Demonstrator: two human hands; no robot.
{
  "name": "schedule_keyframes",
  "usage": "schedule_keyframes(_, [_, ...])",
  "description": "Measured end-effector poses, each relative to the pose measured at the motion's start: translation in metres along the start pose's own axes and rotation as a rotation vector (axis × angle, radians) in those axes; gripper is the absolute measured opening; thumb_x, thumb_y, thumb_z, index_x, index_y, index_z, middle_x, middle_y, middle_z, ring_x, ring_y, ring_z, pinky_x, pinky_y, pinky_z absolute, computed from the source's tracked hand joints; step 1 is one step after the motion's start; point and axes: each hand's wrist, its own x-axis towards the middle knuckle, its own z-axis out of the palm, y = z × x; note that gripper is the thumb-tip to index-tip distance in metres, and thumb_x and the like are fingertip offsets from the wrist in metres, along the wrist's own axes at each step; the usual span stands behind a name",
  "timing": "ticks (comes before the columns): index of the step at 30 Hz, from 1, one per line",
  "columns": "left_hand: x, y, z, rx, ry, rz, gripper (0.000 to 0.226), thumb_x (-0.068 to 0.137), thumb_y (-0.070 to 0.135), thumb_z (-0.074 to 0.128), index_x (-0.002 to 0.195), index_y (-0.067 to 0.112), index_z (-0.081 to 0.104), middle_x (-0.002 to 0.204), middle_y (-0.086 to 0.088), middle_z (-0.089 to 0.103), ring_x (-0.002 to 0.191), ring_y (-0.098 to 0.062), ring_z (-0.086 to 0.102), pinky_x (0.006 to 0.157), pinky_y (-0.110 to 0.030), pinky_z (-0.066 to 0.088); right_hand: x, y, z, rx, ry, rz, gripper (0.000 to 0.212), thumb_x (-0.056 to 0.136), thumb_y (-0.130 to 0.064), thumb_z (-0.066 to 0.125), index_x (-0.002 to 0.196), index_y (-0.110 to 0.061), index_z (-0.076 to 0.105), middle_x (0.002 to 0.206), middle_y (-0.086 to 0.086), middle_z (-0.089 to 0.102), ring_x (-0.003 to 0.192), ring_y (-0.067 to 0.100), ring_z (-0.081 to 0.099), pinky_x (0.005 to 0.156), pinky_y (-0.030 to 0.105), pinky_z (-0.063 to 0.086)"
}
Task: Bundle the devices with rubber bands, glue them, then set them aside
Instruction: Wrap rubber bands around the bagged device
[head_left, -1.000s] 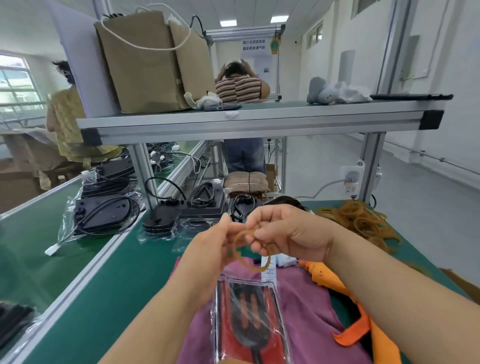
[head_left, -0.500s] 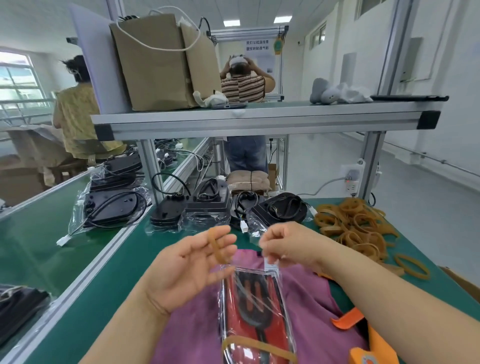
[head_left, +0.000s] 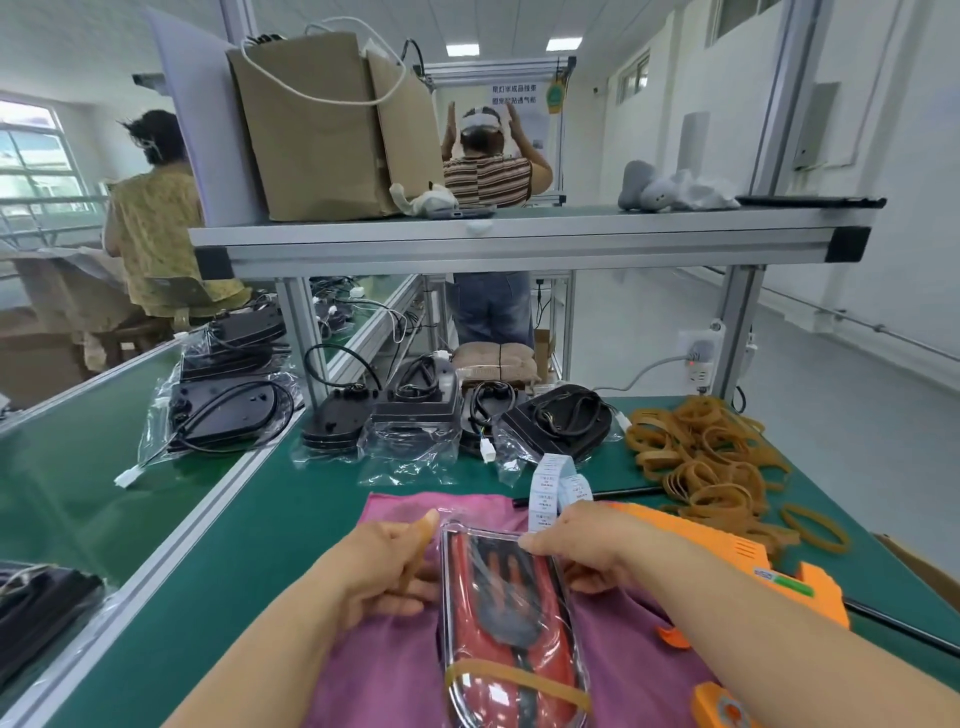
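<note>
A red and black device in a clear bag (head_left: 511, 618) lies lengthwise on a purple cloth (head_left: 384, 670). One tan rubber band (head_left: 524, 678) is wrapped round its near end. My left hand (head_left: 384, 569) sits at the left of the bag's far end, fingers curled, with a second rubber band (head_left: 422, 540) held at the thumb and forefinger. My right hand (head_left: 592, 543) is at the far right corner of the bag and pinches its edge. An orange glue gun (head_left: 737, 553) lies just right of my right forearm.
A heap of loose rubber bands (head_left: 701, 457) lies at the right. Several bagged black devices (head_left: 415, 415) line the back under the metal shelf (head_left: 519, 239). A label roll (head_left: 558, 480) stands behind the cloth. Two people work beyond the bench.
Both hands have dropped from in front of me to the far end of the bagged device. The band stretched between them is now held in my left hand beside the bag.
</note>
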Motion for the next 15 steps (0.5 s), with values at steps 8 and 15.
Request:
schedule_keyframes(8, [-0.012, 0.001, -0.011, -0.051, -0.175, 0.046, 0.060, 0.085, 0.060, 0.049, 0.114, 0.010, 0.068, 0.099, -0.008, 0.066, 0.090, -0.023, 0.058, 0.083, -0.044, 0.059, -0.024, -0.019, -0.012, 0.219, -0.189, -0.006, 0.024, 0.078, -0.027, 0.081, 0.071, -0.019, 0.060, 0.054, -0.004, 0.052, 0.043, 0.004, 0.046, 0.041, 0.015, 0.040])
schedule_keyframes(15, [-0.043, 0.031, -0.033, 0.181, -0.189, 0.232, 0.051, 0.081, 0.057, 0.058, 0.117, 0.023, 0.065, 0.092, 0.002, 0.075, 0.079, -0.009, 0.070, 0.076, -0.033, 0.060, -0.059, -0.047, -0.018, 0.131, -0.209, -0.265, 0.016, 0.078, -0.020, 0.077, 0.066, -0.017, 0.067, 0.059, -0.001, 0.057, 0.048, 0.006, 0.047, 0.045, 0.016, 0.041])
